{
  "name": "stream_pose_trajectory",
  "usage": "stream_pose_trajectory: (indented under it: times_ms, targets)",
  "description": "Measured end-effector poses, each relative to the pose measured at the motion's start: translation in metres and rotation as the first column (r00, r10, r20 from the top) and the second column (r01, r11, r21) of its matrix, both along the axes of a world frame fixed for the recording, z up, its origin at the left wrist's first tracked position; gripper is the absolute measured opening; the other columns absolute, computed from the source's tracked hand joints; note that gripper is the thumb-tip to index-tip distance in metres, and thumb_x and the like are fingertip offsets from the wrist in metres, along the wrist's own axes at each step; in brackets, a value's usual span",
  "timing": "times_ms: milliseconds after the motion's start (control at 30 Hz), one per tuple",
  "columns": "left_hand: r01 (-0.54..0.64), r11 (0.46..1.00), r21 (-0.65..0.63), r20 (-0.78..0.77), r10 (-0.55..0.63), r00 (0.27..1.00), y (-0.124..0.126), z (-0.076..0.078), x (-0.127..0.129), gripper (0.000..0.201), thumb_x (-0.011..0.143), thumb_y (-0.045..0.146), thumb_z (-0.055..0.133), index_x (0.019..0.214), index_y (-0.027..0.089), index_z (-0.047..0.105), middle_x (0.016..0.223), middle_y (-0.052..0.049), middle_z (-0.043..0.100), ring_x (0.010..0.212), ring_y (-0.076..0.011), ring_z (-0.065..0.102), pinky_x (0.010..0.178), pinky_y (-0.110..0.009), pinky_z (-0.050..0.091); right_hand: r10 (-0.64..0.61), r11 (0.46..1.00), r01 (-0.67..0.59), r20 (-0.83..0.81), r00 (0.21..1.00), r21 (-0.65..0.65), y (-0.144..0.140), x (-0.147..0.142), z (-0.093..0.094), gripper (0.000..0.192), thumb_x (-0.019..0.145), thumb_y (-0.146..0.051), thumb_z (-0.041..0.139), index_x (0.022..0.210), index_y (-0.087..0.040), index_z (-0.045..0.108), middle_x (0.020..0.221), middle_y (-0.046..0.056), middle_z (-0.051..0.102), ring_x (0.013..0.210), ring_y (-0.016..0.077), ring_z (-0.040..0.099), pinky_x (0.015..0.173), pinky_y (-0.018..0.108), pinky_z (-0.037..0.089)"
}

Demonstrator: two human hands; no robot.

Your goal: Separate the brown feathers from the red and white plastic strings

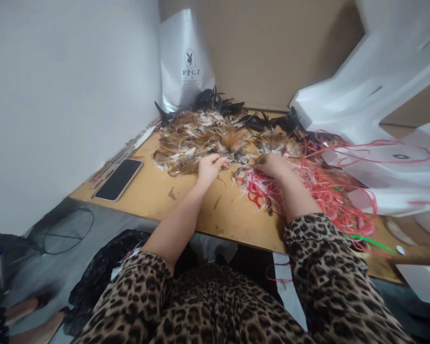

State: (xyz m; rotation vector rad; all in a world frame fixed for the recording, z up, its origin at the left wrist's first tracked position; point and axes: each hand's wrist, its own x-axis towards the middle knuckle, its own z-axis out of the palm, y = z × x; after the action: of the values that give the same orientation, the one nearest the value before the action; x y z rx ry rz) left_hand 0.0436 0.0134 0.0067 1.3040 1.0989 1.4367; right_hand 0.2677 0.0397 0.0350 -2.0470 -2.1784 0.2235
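A wide pile of brown and black feathers (186, 138) covers the back of the wooden table. At its front edge my left hand (209, 170) is closed in a pinch, its fingertips at the base of a fanned brown feather tuft (232, 140). My right hand (273, 166) is turned inward with its fingers curled together, between the feathers and a heap of red and white strings (259, 186). What lies between the right fingertips is too small to make out. More tangled red cord (336, 200) spreads beyond my right forearm.
A black-screened phone (119, 179) lies on the left of the table (186, 200), near the wall. Behind the feathers stands a white printed bag (186, 57). White plastic sheeting (344, 100) rises at the right. Below on the left are a black plastic bag (100, 272) and another person's feet (31, 315).
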Motion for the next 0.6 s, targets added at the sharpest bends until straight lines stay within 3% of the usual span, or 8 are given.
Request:
stream_pose_trajectory:
  times_ms: [133,233,333,400,500,600]
  targets:
    - [0.008,1.000,0.005,-0.006,-0.008,1.000,-0.001,0.001,0.000,0.016,0.072,0.030,0.063,0.066,0.015,0.068,0.073,-0.004,0.070,0.063,-0.0097,0.059,0.057,-0.018,0.042,-0.050,0.996,0.059,-0.137,0.989,0.067,-0.002,0.002,0.001,0.017,0.068,-0.028,0.058,0.073,-0.016,0.070,0.070,0.006,0.067,0.068,0.0154,0.059,0.064,0.024,0.041]
    - [0.038,0.998,-0.058,0.059,-0.035,0.998,0.000,0.003,0.000,0.017,0.071,0.031,0.064,0.069,0.014,0.068,0.075,-0.005,0.070,0.060,-0.0084,0.058,0.053,-0.017,0.040,-0.043,0.989,0.098,-0.423,0.905,0.111,-0.004,0.005,0.003,0.018,0.068,-0.031,0.059,0.071,-0.015,0.066,0.060,0.004,0.063,0.054,0.0123,0.053,0.054,0.024,0.039]
    - [0.092,0.985,-0.146,0.188,-0.063,0.980,0.001,0.003,0.000,0.017,0.070,0.030,0.067,0.073,0.013,0.068,0.081,-0.007,0.070,0.060,-0.0069,0.058,0.052,-0.016,0.039,-0.002,0.996,0.068,-0.747,0.665,0.058,-0.005,0.008,0.005,0.022,0.064,-0.035,0.065,0.071,-0.015,0.063,0.053,-0.001,0.057,0.043,0.0084,0.044,0.044,0.022,0.035]
    - [0.148,0.971,-0.187,0.277,-0.093,0.956,0.001,0.003,-0.001,0.017,0.069,0.029,0.068,0.075,0.013,0.068,0.085,-0.007,0.070,0.061,-0.0058,0.059,0.052,-0.015,0.039,0.001,1.000,0.018,-0.877,0.481,0.011,-0.005,0.008,0.007,0.025,0.059,-0.037,0.070,0.070,-0.016,0.061,0.049,-0.003,0.053,0.040,0.0073,0.041,0.040,0.021,0.033]
    - [0.225,0.951,-0.211,0.372,-0.135,0.918,0.000,0.004,-0.002,0.018,0.070,0.028,0.068,0.078,0.012,0.068,0.088,-0.007,0.070,0.061,-0.0048,0.060,0.052,-0.014,0.041,-0.033,0.999,-0.029,-0.962,0.271,-0.043,-0.007,0.007,0.012,0.030,0.053,-0.037,0.075,0.068,-0.017,0.059,0.049,-0.003,0.052,0.039,0.0071,0.041,0.037,0.020,0.031]
    - [0.272,0.934,-0.232,0.445,-0.146,0.884,-0.001,0.005,-0.004,0.016,0.070,0.025,0.068,0.079,0.012,0.066,0.090,-0.007,0.070,0.061,-0.0044,0.061,0.052,-0.014,0.042,-0.042,0.997,-0.051,-0.991,0.126,-0.049,-0.011,0.006,0.017,0.032,0.052,-0.037,0.077,0.066,-0.018,0.056,0.054,-0.002,0.056,0.041,0.0064,0.042,0.037,0.019,0.031]
